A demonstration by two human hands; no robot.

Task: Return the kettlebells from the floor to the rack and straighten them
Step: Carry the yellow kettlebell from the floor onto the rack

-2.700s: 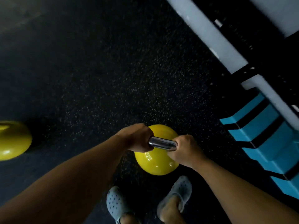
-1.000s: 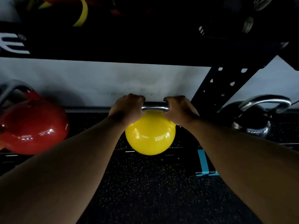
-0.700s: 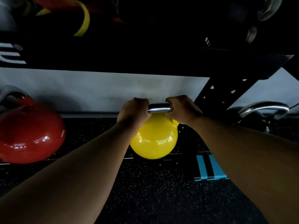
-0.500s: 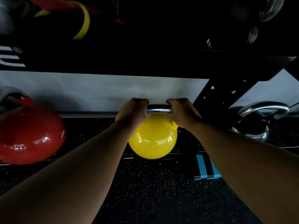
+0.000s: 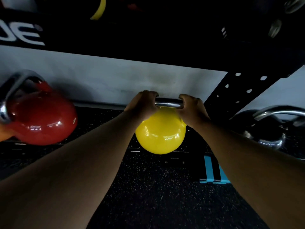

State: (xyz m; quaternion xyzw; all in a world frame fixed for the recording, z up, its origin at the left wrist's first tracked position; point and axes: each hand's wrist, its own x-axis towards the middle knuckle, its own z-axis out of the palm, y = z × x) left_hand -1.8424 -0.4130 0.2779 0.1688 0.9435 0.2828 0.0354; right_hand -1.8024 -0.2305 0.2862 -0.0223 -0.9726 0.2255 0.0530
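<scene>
Both hands — left hand (image 5: 142, 106), right hand (image 5: 191, 108) — clamp the steel handle (image 5: 168, 103) of the yellow kettlebell (image 5: 160, 134), sharing its weight. It sits at the rack's lower shelf (image 5: 102, 113), between the red kettlebell (image 5: 42, 118) and a black one (image 5: 267, 129) — whether resting or hovering, I cannot tell.

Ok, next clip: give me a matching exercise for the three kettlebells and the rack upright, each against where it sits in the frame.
Things:
1. red kettlebell
2. yellow kettlebell
3. dark kettlebell
4. perforated rack upright

Places:
A. far right, on the shelf
B. centre, gripped by the left hand and right hand
C. slanting up towards the right, behind the right hand
D. far left, on the shelf

Pairs: 1-D, 2-B, 3-A, 4-C
</scene>
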